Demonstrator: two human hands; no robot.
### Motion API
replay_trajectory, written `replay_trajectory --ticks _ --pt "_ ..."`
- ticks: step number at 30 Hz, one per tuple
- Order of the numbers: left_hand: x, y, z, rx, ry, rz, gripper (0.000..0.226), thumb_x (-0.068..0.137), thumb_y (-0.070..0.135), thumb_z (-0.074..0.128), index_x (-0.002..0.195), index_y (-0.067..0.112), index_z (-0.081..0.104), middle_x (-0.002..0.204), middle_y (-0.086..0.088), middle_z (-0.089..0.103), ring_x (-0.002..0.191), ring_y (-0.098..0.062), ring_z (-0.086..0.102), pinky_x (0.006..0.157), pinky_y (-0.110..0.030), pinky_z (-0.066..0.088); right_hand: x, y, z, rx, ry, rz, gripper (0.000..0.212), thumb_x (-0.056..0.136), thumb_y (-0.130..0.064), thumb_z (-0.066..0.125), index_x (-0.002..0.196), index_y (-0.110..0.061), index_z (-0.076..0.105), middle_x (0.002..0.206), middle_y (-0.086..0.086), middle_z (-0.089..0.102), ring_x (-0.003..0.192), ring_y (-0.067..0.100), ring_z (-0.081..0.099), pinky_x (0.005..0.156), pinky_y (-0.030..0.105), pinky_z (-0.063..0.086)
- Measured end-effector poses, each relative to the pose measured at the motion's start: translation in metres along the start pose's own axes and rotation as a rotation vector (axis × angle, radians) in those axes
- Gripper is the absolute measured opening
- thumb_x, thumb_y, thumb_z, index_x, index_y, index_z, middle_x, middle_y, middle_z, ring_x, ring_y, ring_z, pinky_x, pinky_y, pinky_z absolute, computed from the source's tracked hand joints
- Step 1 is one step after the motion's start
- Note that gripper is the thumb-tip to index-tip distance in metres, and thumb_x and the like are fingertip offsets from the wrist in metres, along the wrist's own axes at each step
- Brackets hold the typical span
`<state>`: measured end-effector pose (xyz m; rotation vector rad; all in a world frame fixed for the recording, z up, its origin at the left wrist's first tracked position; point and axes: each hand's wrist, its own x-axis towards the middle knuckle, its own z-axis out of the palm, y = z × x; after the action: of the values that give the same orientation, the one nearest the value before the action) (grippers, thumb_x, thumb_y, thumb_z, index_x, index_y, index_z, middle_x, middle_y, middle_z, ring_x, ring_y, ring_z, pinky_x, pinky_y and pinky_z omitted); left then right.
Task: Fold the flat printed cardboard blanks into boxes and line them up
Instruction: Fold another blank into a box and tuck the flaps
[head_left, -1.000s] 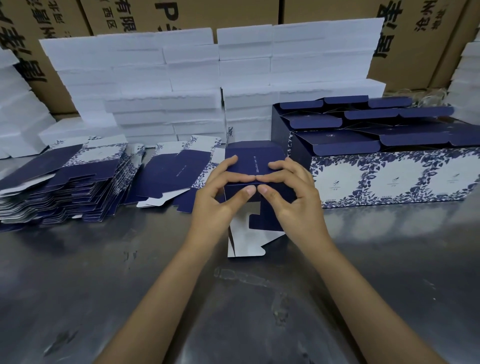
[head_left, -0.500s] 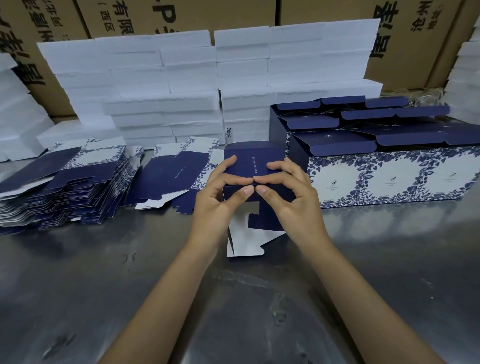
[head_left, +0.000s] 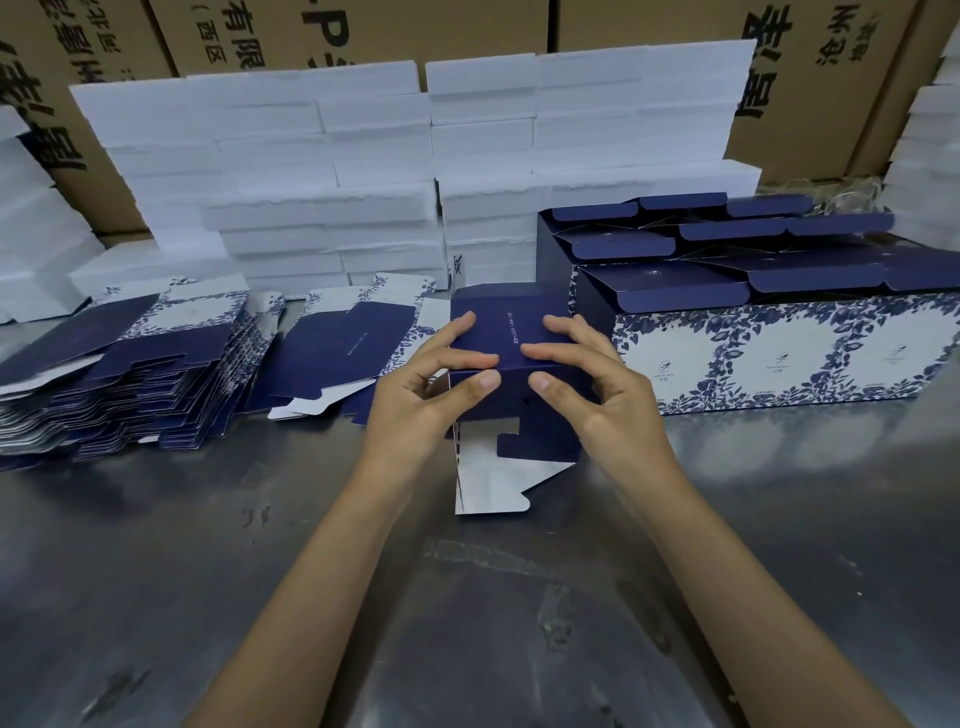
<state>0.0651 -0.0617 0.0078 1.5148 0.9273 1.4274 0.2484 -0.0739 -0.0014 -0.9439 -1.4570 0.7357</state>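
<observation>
A half-folded navy box (head_left: 511, 332) stands on the steel table (head_left: 208, 571) at centre, its white inner flap (head_left: 491, 486) hanging toward me. My left hand (head_left: 426, 400) grips its left side, fingers on the top panel and thumb on the front. Opposite, my right hand (head_left: 597, 395) holds the right side the same way. Flat printed blanks (head_left: 104, 374) lie stacked at the left, with a few looser blanks (head_left: 343, 353) beside them. Finished boxes (head_left: 779, 353) with blue floral print stand in rows at the right, lids open.
Stacks of white foam trays (head_left: 322, 171) form a wall behind the work area, with more at the far left (head_left: 31, 249) and right (head_left: 930, 156). Brown shipping cartons (head_left: 649, 26) with black lettering rise behind them.
My fingertips, which met at the middle of the box's front edge, have drawn slightly apart. The box sits in the same spot.
</observation>
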Motion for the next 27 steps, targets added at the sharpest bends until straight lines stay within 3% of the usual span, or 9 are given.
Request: replay_trajectory --ticks 4,8,11,14,17,19,21,25,27 --pt "0.001 -0.002 -0.002 0.038 -0.006 0.029 0.024 0.084 0.007 0.077 0.087 0.030 0.080 0.133 0.016 0.065 0.129 -0.005 0.055 0.107 -0.038 0.046 0.002 0.002 -0.001 0.036 0.024 0.004 0.024 0.090 0.000 0.071 0.100 -0.021 0.075 0.135 -0.006 0.062 0.142 0.002 0.040 0.118 0.027 0.032" --pt "0.000 -0.002 -0.006 0.116 0.008 0.025 0.027 0.087 0.012 0.075 0.094 0.037 0.079 0.140 0.019 0.058 0.133 0.001 0.049 0.103 -0.025 0.044 0.000 0.006 -0.004 0.103 -0.009 0.044 0.028 0.092 -0.003 0.070 0.110 -0.024 0.075 0.146 -0.009 0.055 0.141 -0.001 0.041 0.117 0.029 0.036" --pt "-0.002 -0.003 -0.016 0.248 0.039 0.054 0.033 0.092 0.016 0.071 0.111 0.043 0.070 0.150 0.021 0.045 0.139 0.004 0.040 0.106 -0.022 0.041 -0.001 0.008 -0.007 0.210 0.041 0.113 0.033 0.097 -0.025 0.067 0.129 -0.031 0.065 0.144 -0.015 0.058 0.135 -0.003 0.049 0.113 0.026 0.042" --pt "-0.002 -0.003 -0.021 0.309 0.119 0.117 0.039 0.099 0.005 0.058 0.118 0.038 0.067 0.150 0.017 0.047 0.138 0.005 0.041 0.097 -0.004 0.037 0.001 0.015 -0.007 0.159 0.137 0.238 0.021 0.100 -0.042 0.054 0.119 -0.043 0.065 0.132 -0.018 0.064 0.129 0.004 0.056 0.113 0.036 0.044" --pt "0.004 -0.006 -0.023 0.350 0.223 0.088 0.045 0.098 -0.008 0.046 0.124 0.022 0.067 0.144 0.009 0.055 0.132 -0.003 0.050 0.100 -0.010 0.040 0.002 0.024 -0.004 0.084 0.149 0.439 0.022 0.107 -0.025 0.047 0.116 -0.032 0.066 0.117 -0.006 0.067 0.115 0.017 0.064 0.105 0.040 0.051" --pt "0.005 -0.007 -0.024 0.343 0.312 0.053 0.051 0.093 -0.014 0.040 0.124 0.017 0.066 0.132 0.005 0.063 0.116 0.000 0.058 0.097 -0.016 0.044 0.000 0.023 0.004 0.096 0.010 0.536 0.028 0.106 -0.011 0.046 0.124 -0.017 0.066 0.112 0.001 0.070 0.109 0.022 0.067 0.091 0.032 0.057" --pt "0.005 -0.007 -0.027 0.294 0.393 0.006 0.057 0.088 -0.018 0.035 0.125 0.015 0.064 0.121 0.007 0.066 0.100 0.006 0.061 0.085 -0.009 0.044 -0.004 0.016 0.013 0.119 -0.135 0.499 0.032 0.105 -0.007 0.046 0.125 -0.023 0.065 0.118 -0.004 0.072 0.119 0.017 0.065 0.089 0.026 0.056" --pt "0.006 -0.009 -0.013 0.103 0.411 -0.162 0.058 0.090 -0.016 0.041 0.136 0.017 0.049 0.121 0.005 0.064 0.104 -0.003 0.063 0.078 -0.008 0.049 -0.008 0.005 0.015 0.079 -0.204 0.249 0.046 0.104 -0.025 0.055 0.143 -0.049 0.048 0.132 -0.042 0.053 0.124 -0.022 0.045 0.095 0.001 0.040" --pt "0.002 -0.011 0.001 0.036 0.343 -0.227 0.055 0.090 -0.014 0.045 0.136 0.016 0.044 0.119 0.004 0.066 0.100 -0.002 0.066 0.081 -0.012 0.052 -0.009 0.002 0.014 0.054 -0.182 0.150 0.049 0.102 -0.030 0.058 0.145 -0.051 0.046 0.150 -0.032 0.043 0.136 -0.018 0.036 0.103 0.005 0.035"
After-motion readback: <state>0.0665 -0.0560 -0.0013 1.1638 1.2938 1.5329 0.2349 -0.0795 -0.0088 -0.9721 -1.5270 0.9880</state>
